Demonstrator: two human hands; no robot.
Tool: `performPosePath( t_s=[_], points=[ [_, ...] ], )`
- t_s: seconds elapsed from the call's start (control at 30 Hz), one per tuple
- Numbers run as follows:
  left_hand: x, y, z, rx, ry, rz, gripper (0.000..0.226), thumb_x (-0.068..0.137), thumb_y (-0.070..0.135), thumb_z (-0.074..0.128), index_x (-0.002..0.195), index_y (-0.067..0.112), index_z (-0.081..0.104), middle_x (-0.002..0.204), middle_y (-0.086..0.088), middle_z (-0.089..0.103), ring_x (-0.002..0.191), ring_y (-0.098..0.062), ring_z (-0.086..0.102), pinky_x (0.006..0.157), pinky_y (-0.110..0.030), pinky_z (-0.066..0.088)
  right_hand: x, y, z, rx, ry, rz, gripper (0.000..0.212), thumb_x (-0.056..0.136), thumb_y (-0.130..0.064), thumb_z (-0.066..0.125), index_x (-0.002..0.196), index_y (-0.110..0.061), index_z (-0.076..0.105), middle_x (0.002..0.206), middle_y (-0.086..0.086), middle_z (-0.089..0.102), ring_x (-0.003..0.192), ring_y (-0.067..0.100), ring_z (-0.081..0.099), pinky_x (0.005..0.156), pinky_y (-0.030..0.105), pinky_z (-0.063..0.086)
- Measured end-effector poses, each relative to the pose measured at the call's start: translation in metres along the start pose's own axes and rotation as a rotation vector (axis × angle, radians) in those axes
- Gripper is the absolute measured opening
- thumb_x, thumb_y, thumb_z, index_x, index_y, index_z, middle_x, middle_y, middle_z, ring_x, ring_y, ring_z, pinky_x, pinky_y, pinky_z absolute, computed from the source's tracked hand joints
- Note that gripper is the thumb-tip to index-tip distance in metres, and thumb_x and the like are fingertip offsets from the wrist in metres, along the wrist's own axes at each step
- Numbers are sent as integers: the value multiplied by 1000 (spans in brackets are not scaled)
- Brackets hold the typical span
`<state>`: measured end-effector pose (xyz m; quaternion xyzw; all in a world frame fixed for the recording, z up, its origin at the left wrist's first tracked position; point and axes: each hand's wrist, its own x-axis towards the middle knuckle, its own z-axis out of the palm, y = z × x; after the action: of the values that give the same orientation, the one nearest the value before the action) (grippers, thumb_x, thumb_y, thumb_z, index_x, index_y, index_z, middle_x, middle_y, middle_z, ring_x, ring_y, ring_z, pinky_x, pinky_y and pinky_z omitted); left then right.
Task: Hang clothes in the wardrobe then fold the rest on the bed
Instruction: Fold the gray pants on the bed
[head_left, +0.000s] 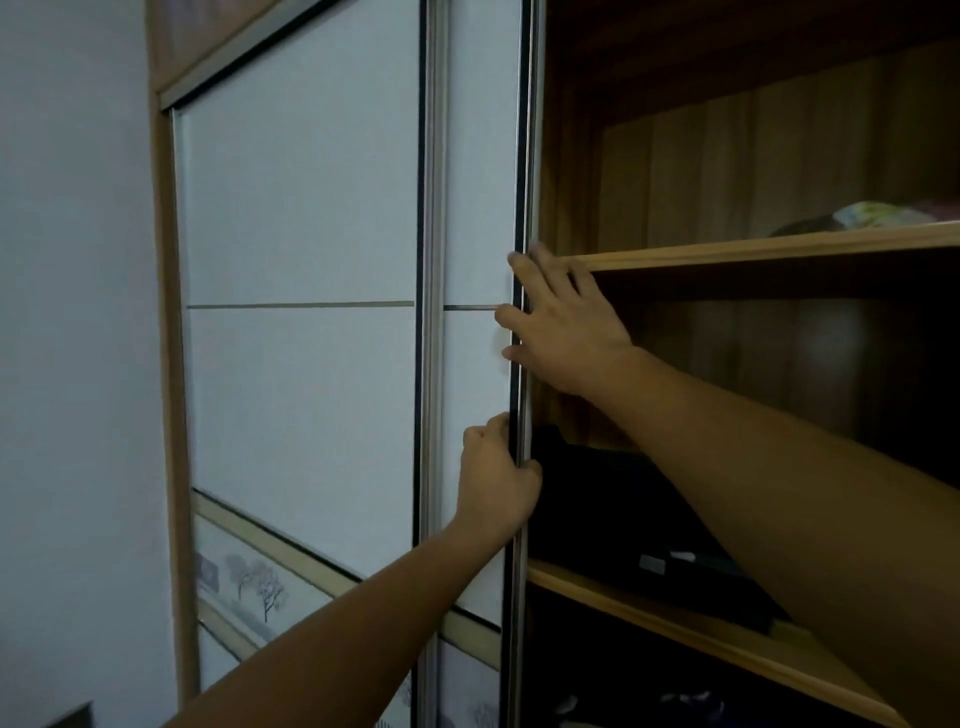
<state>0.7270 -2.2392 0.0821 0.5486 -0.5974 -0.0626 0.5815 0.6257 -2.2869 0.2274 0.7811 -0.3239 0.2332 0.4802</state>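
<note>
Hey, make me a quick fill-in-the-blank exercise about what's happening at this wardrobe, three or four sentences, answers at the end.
1. The left hand grips the edge of the sliding ____.
2. The right hand touches that edge ____ the left hand.
3. The painted panel low on the left shows bare ____.
4. Inside the wardrobe, dark clothes lie on a wooden ____.
Missing words: door, above, trees, shelf.
</note>
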Motion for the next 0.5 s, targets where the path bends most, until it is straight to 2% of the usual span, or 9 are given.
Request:
performPosePath(
  t_s=[0.07,0.13,0.2,0.27,0.33,0.4,0.43,0.5],
  points=[
    [-9,4,9,54,2,92,48,86,7,64,133,13,55,114,-5,56,102,-7,54,96,-29,52,-7,11,-6,-24,-11,-2,48,96,-55,54,131,-23,51,167,18,0,154,39,-8,120,63,12],
    [-20,8,19,152,-20,257,49,86,8,61,134,15,52,110,-1,50,98,-3,44,91,-25,49,-17,24,-13,-53,-27,25,55,95,-56,54,135,-18,47,168,18,-4,154,36,-12,121,62,6],
    [-29,11,26,289,-46,422,55,89,16,62,141,13,45,117,-3,48,107,-10,44,93,-31,49,-31,40,-21,-88,-72,70,71,95,-59,51,149,-16,32,167,16,-11,153,34,-17,121,63,2],
    [-32,12,33,441,-42,571,69,90,29,64,150,9,37,138,-12,44,127,-24,43,104,-37,44,-48,56,-30,-129,-139,96,87,96,-64,45,159,-17,9,166,15,-19,152,33,-23,120,65,1],
    [-34,17,39,601,-75,683,83,93,48,57,157,9,23,160,-20,24,148,-34,21,118,-46,27,-66,71,-40,-176,-201,115,91,96,-68,39,161,-18,0,165,13,-24,151,31,-26,118,68,2],
    [-33,21,46,772,-146,724,94,92,69,40,160,14,3,166,-15,-7,153,-32,-10,122,-54,7,-84,83,-51,-216,-244,133,90,96,-70,35,161,-19,-2,164,12,-27,150,31,-28,117,71,2],
    [-32,23,50,840,-176,735,99,90,76,33,160,17,-5,165,-13,-18,152,-31,-19,121,-59,4,-92,90,-56,-230,-265,141,90,96,-70,33,161,-19,-4,164,12,-28,150,31,-29,116,71,1],
    [-31,30,62,929,-216,773,108,84,82,36,158,21,-14,162,-12,-28,149,-33,-25,117,-66,4,-109,103,-66,-249,-297,159,90,96,-71,31,161,-20,-6,163,12,-29,149,31,-30,115,72,0]
  ],
)
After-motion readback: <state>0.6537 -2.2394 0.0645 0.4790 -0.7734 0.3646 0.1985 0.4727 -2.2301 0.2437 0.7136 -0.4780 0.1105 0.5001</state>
